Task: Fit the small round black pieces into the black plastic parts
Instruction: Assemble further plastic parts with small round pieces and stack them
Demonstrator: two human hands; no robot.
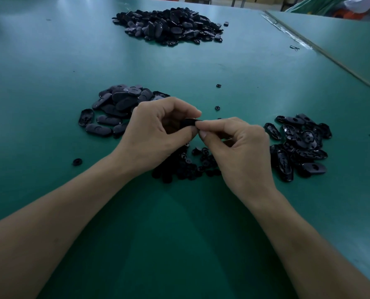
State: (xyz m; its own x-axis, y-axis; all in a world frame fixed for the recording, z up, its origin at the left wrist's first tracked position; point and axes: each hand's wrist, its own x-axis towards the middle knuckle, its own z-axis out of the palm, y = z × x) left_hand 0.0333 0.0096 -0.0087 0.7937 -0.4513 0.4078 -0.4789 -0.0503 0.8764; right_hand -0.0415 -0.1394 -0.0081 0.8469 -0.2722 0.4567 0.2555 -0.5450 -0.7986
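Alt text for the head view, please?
A person's left hand and right hand pinch one black part between them, above a heap of round pieces on a green table. A left pile, right pile and far pile of parts surround them.

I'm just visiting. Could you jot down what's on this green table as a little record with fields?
Surface: green table
Left hand: grips a black part
Right hand: pinches the same part's end
Small round pieces: heaped below the hands
Left pile: oval parts, mostly smooth side up
Right pile: oval parts, many hollow side up
Far pile: largest heap
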